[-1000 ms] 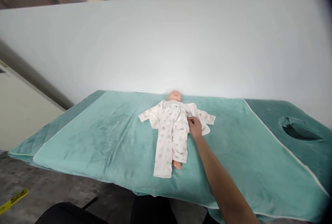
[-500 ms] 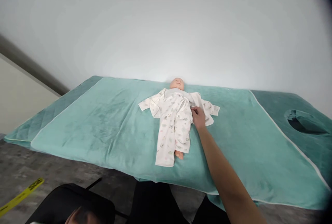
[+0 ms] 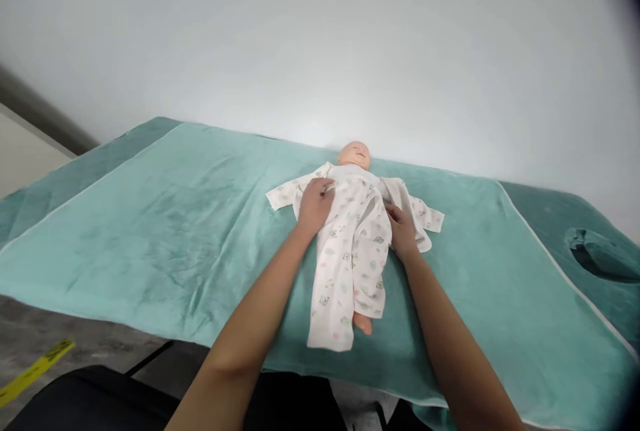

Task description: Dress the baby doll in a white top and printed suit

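Note:
A baby doll (image 3: 355, 154) lies on its back, dressed in a white printed baby jacket (image 3: 284, 196) spread at both sides and white printed baby trousers (image 3: 333, 284) that reach up over its belly. My left hand (image 3: 317, 204) is closed on the upper edge of the trousers at the left of the chest. Fingers bent, my right hand (image 3: 401, 228) grips the trousers at the right hip, beside the jacket's open flap; its fingertips are partly hidden. One bare foot (image 3: 363, 323) sticks out of the right trouser leg, while the left leg's cuff covers the other foot.
A green padded bed cover (image 3: 165, 218) lies under the doll. The bed has a face hole (image 3: 600, 254) at the right end. Behind stands a pale wall (image 3: 320, 38). A black chair (image 3: 95, 401) and yellow floor tape (image 3: 37, 371) are at lower left.
My left hand has come up from the lower left edge onto the trousers' upper edge. My right hand stays at the doll's hip. The view has moved closer.

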A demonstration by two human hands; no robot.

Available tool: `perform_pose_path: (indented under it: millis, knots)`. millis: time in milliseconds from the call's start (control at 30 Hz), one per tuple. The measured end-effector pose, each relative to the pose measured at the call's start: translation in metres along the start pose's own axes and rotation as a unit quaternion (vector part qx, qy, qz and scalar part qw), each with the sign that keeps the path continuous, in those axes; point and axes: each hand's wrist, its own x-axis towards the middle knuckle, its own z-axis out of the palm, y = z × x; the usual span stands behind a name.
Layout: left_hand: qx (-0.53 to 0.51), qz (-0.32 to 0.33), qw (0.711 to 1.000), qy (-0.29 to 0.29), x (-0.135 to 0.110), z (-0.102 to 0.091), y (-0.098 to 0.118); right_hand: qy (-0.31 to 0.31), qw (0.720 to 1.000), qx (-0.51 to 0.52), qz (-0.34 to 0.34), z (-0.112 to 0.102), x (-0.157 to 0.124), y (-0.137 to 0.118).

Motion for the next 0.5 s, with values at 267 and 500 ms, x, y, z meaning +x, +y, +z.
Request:
perform_pose_path:
  millis: [267, 500]
  knots:
    - [-0.073, 0.023, 0.997, -0.032, 0.033, 0.01, -0.039, 0.045, 0.995, -0.09, -0.007, 0.006, 0.025, -0.011]
    - [0.021, 0.008, 0.997, -0.08, 0.031, -0.003, -0.04, 0.091, 0.989, -0.077, -0.086, 0.028, 0.051, -0.026]
